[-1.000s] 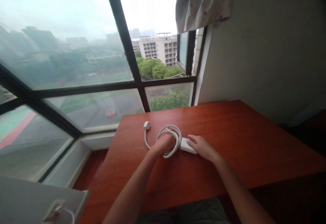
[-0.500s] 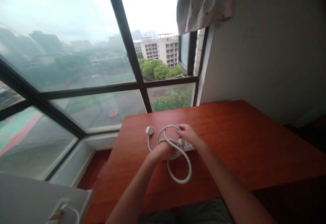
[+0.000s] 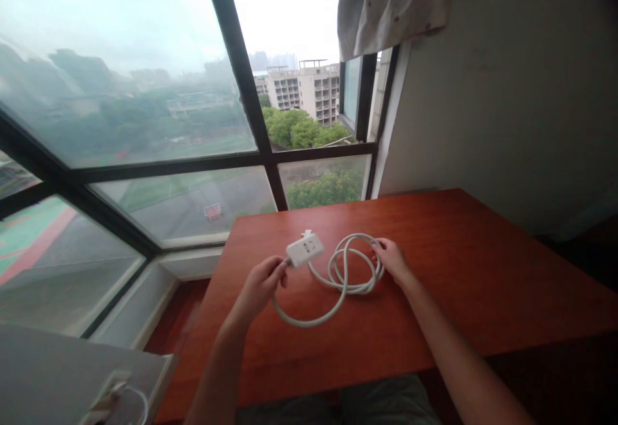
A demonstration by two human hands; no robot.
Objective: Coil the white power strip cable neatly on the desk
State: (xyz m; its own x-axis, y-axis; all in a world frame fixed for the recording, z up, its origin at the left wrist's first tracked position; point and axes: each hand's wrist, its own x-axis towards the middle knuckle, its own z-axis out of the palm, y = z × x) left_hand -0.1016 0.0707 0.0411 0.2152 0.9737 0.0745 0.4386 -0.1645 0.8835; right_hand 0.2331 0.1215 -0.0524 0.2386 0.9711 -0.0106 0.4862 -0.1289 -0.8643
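Note:
My left hand [image 3: 264, 283] pinches the cord end of a white power strip [image 3: 304, 249], whose socket face is turned up towards me. Behind the strip the cord's white plug [image 3: 306, 234] shows in part. The pale cord [image 3: 309, 324] sags from my left hand in a wide curve and runs into loose loops over the table. My right hand [image 3: 390, 259] has its thumb and fingers closed on the right side of those loops.
The reddish-brown wooden table [image 3: 458, 283] spans the space before me. Dark-framed windows [image 3: 168, 170] stand behind and to the left, with a curtain [image 3: 391, 6] above. A wall socket with a white plug [image 3: 118, 389] is at lower left.
My left hand has moved left out of the loops, carrying the power strip with it. My right hand has shifted right, and the loops have spread towards it.

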